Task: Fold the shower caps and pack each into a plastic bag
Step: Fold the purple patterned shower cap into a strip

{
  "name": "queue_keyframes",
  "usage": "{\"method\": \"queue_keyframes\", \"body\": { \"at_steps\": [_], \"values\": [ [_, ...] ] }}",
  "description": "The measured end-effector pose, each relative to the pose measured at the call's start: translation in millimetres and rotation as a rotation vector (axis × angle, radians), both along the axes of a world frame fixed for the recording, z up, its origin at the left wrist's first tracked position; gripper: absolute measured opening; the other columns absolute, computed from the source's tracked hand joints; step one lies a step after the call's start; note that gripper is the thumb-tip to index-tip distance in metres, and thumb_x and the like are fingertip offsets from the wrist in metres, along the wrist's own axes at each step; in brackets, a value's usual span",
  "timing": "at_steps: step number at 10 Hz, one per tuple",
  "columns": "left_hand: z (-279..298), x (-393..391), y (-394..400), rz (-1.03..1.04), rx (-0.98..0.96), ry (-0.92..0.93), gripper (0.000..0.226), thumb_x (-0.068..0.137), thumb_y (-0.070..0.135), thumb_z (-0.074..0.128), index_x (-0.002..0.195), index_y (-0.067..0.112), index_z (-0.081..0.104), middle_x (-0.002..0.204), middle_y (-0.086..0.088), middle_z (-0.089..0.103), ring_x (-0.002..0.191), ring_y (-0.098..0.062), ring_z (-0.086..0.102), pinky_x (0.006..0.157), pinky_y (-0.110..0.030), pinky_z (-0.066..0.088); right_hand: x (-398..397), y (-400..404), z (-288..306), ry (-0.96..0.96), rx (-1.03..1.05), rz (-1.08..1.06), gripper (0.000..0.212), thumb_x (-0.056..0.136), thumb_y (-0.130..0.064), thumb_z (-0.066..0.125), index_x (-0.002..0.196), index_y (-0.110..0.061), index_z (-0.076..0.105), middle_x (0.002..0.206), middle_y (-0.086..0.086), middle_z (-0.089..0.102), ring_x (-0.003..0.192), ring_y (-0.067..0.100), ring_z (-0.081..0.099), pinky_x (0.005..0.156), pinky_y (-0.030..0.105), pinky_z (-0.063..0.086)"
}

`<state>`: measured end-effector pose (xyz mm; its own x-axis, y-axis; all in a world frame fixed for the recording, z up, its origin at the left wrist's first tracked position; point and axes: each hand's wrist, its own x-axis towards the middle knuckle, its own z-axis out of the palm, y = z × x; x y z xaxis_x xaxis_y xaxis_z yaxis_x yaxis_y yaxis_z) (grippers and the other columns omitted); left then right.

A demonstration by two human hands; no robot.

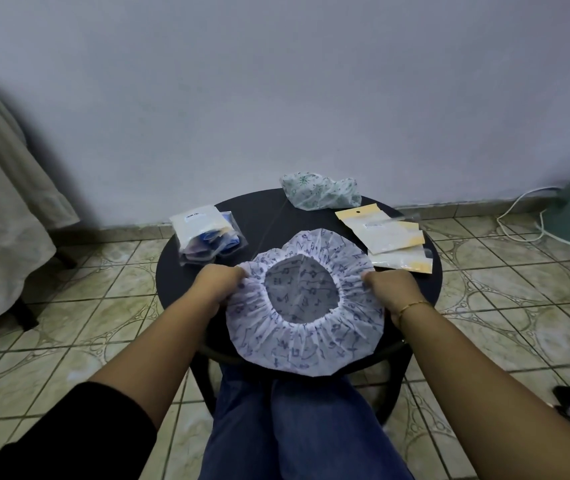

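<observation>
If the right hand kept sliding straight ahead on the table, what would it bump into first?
Probably the yellow-and-clear plastic bags, lying just beyond the right hand, which grips the white music-note shower cap. Depth is hard to judge from one view.

Both arms stretched forward, left hand [219, 284] and right hand [392, 291] with fingers curled, pinching, well apart

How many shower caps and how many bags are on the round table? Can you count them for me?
Loose shower caps: 2, the music-note cap held by the left hand and right hand, and the green-patterned cap.
Filled bags: 2 that show, in the pile of packed bags.
Yellow-backed empty bags: about 3, overlapping.
Total: about 7 on the black table.
</observation>
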<state>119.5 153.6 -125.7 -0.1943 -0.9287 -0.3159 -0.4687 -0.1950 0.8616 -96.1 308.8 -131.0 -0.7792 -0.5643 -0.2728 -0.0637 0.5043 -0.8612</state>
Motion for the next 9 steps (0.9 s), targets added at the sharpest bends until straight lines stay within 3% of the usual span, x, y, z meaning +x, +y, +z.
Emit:
{"method": "queue_keyframes", "body": {
  "at_steps": [2,3,4,5,6,7,8,9],
  "values": [
    [-12.2,14.6,-3.5,0.034,0.043,0.145,0.021,0.074,0.016,0.080,0.067,0.002,0.066,0.084,-0.020,0.068,0.082,-0.031,0.064,0.088,-0.048,0.051,1.0,7.9,1.0,0.063,0.048,0.023,0.022,0.089,-0.013,0.059,0.108,-0.004,0.065,0.116,0.018,0.064,0.107,0.029,0.060,0.081,0.028,0.045],
    [-12.4,20.6,-0.2,0.003,0.093,0.184,0.032,0.065,0.026,0.086,0.077,0.001,0.070,0.090,-0.019,0.071,0.085,-0.031,0.068,0.087,-0.047,0.054,-3.6,6.3,-4.5,-0.002,-0.057,-0.023,0.017,0.088,-0.017,0.062,0.093,-0.002,0.068,0.106,0.022,0.067,0.096,0.031,0.063,0.087,0.038,0.049],
    [-9.9,20.8,-1.2,-0.025,0.164,0.250,0.057,0.062,0.050,0.082,0.095,0.004,0.071,0.092,-0.013,0.073,0.088,-0.030,0.069,0.086,-0.045,0.055,-3.4,4.7,-6.0,-0.052,-0.058,0.017,0.044,0.085,-0.035,0.064,0.099,0.007,0.065,0.105,0.023,0.067,0.098,0.036,0.063,0.094,0.048,0.049],
    [-9.6,17.5,-3.9,-0.003,0.175,0.251,0.057,0.073,0.059,0.070,0.098,0.008,0.069,0.094,-0.010,0.072,0.087,-0.030,0.068,0.082,-0.043,0.056,-1.5,1.5,-8.3,-0.065,-0.105,0.007,0.052,0.083,-0.040,0.067,0.102,0.008,0.064,0.107,0.023,0.066,0.099,0.036,0.062,0.094,0.050,0.048],
    [-15.9,16.7,-8.8,0.066,0.081,0.148,0.051,0.078,0.052,0.069,0.093,0.004,0.069,0.093,-0.014,0.071,0.086,-0.032,0.068,0.084,-0.044,0.055,0.1,1.4,-8.6,-0.052,-0.113,-0.011,0.059,0.083,-0.044,0.066,0.105,0.010,0.063,0.107,0.024,0.065,0.099,0.038,0.061,0.091,0.049,0.049],
    [-20.5,16.0,-10.4,0.091,-0.091,-0.008,0.050,0.086,0.053,0.059,0.078,0.004,0.065,0.088,-0.012,0.066,0.087,-0.031,0.062,0.081,-0.037,0.051,-0.7,-0.4,-8.6,-0.070,-0.132,-0.029,0.049,0.087,-0.041,0.063,0.095,0.007,0.065,0.097,0.020,0.068,0.089,0.038,0.064,0.080,0.046,0.054],
    [-22.2,17.2,-9.0,0.087,-0.233,-0.140,0.051,0.093,0.050,0.048,0.064,0.009,0.051,0.069,-0.007,0.054,0.074,-0.027,0.053,0.067,-0.033,0.037,-2.1,-1.6,-9.2,-0.046,-0.112,-0.016,0.038,0.091,-0.036,0.059,0.085,0.001,0.063,0.088,0.017,0.063,0.071,0.029,0.057,0.064,0.036,0.048],
    [-24.9,21.5,-10.3,0.104,-0.306,-0.214,0.052,0.095,0.049,0.045,0.061,0.010,0.045,0.062,-0.005,0.049,0.067,-0.024,0.048,0.064,-0.032,0.033,-6.8,-2.1,-11.9,-0.009,-0.101,-0.044,0.040,0.094,-0.032,0.054,0.096,0.006,0.064,0.092,0.017,0.060,0.076,0.029,0.056,0.064,0.033,0.045]
  ]
}}
